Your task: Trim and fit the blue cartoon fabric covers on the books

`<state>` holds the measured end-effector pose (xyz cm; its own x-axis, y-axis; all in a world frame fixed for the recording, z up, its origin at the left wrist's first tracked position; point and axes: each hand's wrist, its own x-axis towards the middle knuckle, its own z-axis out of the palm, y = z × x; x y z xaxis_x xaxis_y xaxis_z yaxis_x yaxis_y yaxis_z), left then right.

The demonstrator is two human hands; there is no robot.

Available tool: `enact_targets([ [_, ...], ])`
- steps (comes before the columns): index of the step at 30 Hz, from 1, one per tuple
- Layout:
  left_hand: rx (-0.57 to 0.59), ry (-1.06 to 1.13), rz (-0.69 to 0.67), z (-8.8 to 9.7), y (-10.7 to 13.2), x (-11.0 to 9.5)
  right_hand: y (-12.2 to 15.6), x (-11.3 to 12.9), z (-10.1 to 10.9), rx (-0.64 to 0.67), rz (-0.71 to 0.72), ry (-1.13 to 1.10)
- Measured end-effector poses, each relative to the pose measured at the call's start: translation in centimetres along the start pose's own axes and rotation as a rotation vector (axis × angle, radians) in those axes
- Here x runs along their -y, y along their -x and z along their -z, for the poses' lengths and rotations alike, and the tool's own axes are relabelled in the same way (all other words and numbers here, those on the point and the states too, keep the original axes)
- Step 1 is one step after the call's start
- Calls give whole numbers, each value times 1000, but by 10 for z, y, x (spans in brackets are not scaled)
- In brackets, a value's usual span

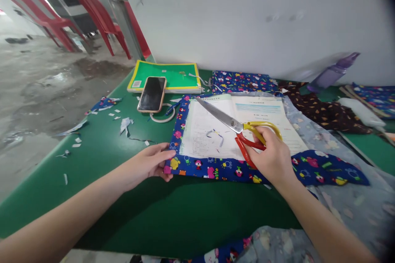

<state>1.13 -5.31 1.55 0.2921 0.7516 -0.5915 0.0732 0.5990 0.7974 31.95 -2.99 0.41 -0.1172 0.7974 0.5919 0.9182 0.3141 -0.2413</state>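
My right hand point(273, 158) is closed around the handles of a pair of scissors point(220, 117), one handle yellow and one red. Their blades are together and point up and left over an open printed book point(262, 127). Blue cartoon-print fabric point(222, 168) lies under the book and shows as a border along its left and lower sides. At the lower left corner, my left hand point(154, 162) pinches the fabric edge between thumb and fingers. Small dark and light scraps point(216, 135) rest on the left page.
A phone point(152, 94) leans on a green book point(166, 76), beside a white ring point(162, 115). Paper and cloth scraps point(126, 125) dot the green table point(129, 213). More fabric point(327, 107) and a purple bottle point(333, 72) are at right; red chairs point(101, 16) stand beyond.
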Motion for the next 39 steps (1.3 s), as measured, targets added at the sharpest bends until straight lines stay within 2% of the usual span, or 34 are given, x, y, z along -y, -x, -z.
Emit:
enact_targets([
  [4,-43,-197,25,0,-4,-5,-1,-7,1,-75,37,78],
  [9,-33,-320,8,4,-13,-8,-3,-14,5,-67,17,85],
  [12,-51,-409,-41,6,-17,-8,-5,-16,8,-34,-75,74],
  [17,-97,-440,-51,5,-16,-4,-11,-18,15,28,-275,-83],
  [21,-217,-431,-84,7,-17,0,-14,-28,17,70,-338,-114],
  [23,-236,-458,-109,10,-18,1,-15,-34,15,74,-333,-69],
  [30,-141,-550,-102,9,-14,-4,-14,-37,16,45,-263,-25],
  [39,-147,-539,-122,5,-8,-3,-17,-42,22,34,-240,22],
])
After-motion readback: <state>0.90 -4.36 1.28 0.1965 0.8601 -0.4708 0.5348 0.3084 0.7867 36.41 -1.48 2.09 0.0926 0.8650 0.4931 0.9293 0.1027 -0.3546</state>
